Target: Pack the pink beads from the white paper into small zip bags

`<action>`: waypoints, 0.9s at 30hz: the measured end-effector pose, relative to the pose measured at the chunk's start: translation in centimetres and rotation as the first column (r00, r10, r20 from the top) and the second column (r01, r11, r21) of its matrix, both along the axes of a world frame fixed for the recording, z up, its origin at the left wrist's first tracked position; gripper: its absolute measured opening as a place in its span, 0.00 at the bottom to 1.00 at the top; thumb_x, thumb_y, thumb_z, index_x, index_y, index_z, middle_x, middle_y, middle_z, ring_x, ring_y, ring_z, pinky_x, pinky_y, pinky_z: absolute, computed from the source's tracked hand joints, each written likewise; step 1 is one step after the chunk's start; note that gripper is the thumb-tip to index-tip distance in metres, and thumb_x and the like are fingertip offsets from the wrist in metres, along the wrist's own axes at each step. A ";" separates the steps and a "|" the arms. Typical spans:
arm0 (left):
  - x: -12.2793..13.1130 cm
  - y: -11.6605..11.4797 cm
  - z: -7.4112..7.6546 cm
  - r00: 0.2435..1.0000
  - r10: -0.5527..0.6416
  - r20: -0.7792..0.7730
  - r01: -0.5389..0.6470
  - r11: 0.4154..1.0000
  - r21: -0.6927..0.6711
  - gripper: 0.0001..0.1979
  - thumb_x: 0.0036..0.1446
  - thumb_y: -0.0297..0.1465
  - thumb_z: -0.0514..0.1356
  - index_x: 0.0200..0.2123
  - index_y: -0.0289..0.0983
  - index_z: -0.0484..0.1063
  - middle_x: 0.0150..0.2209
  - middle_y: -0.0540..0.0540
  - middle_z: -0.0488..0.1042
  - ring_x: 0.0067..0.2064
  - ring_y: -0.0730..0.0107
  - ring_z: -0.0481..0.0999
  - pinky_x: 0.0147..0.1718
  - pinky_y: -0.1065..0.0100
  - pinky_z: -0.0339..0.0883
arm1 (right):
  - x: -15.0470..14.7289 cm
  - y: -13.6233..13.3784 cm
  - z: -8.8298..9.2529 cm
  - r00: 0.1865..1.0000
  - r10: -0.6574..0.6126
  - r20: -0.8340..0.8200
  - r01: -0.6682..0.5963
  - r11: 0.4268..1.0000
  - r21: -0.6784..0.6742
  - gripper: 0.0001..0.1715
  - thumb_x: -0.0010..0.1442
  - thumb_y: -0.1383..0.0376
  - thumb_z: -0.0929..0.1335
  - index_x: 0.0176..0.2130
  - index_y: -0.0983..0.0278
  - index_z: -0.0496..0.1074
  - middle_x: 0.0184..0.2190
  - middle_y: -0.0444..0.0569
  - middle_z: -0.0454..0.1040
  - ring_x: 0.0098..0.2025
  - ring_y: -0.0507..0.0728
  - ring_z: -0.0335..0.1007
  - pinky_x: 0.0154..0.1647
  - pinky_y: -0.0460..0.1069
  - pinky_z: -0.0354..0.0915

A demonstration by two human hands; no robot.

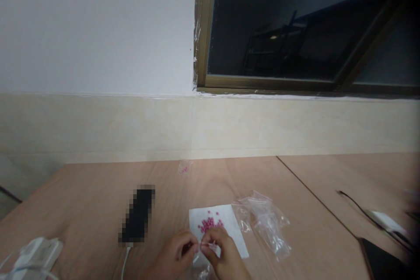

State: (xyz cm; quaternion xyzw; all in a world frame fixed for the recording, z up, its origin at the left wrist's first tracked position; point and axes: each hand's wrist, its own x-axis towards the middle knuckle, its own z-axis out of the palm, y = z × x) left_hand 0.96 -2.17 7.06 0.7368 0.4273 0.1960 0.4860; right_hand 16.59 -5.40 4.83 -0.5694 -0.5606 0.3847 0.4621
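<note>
My left hand (173,256) and my right hand (221,251) come together at the bottom of the view, fingertips pinched at the top edge of a small clear plastic bag (201,272), most of which is hidden behind my fingers. Just beyond them lies a white paper sheet (226,232) holding a loose heap of small pink beads (208,224). My right fingers overlap the sheet's near edge. A crumpled clear plastic bag (266,223) lies to the right of the sheet.
A tiny bag with pink beads (184,168) lies near the wall. A pixelated black object (136,215) and a white charger with cable (33,258) stand left on the wooden table (98,188). A second table (344,175) abuts on the right, holding a dark object (380,263).
</note>
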 end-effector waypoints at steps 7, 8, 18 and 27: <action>-0.6 -0.6 -0.8 0.999 0.044 0.023 -0.043 0.997 -0.063 0.15 0.56 0.41 0.53 0.27 0.36 0.68 0.25 0.52 0.62 0.29 0.71 0.62 0.30 0.72 0.54 | 1.0 -0.8 -0.6 0.997 -0.041 -0.066 0.037 0.997 -0.067 0.04 0.46 0.65 0.67 0.23 0.63 0.68 0.25 0.48 0.70 0.31 0.59 0.66 0.35 0.52 0.59; -0.7 -0.8 -1.1 0.998 0.051 0.037 -0.048 0.996 -0.081 0.16 0.55 0.42 0.53 0.27 0.36 0.67 0.25 0.52 0.61 0.29 0.71 0.61 0.30 0.72 0.54 | 1.0 -0.9 -0.7 0.996 -0.047 -0.074 0.042 0.997 -0.067 0.04 0.46 0.65 0.67 0.22 0.63 0.68 0.24 0.48 0.70 0.31 0.59 0.65 0.35 0.52 0.59; -2.4 -0.6 -2.7 0.972 0.188 0.139 -0.169 0.976 -0.136 0.20 0.52 0.48 0.54 0.25 0.36 0.66 0.25 0.52 0.62 0.30 0.71 0.62 0.30 0.71 0.56 | 1.0 -0.9 -2.2 0.961 -0.040 -0.274 -0.015 0.981 -0.196 0.16 0.44 0.54 0.70 0.19 0.64 0.68 0.18 0.44 0.67 0.24 0.54 0.61 0.28 0.48 0.57; -0.6 0.4 0.9 0.981 0.139 0.134 -0.126 0.987 -0.101 0.20 0.55 0.48 0.50 0.27 0.37 0.67 0.31 0.49 0.70 0.38 0.66 0.68 0.39 0.70 0.59 | 8.2 0.4 -0.4 0.908 -0.383 -0.169 0.386 0.922 -0.013 0.16 0.46 0.53 0.67 0.21 0.63 0.67 0.20 0.45 0.66 0.26 0.55 0.63 0.28 0.48 0.59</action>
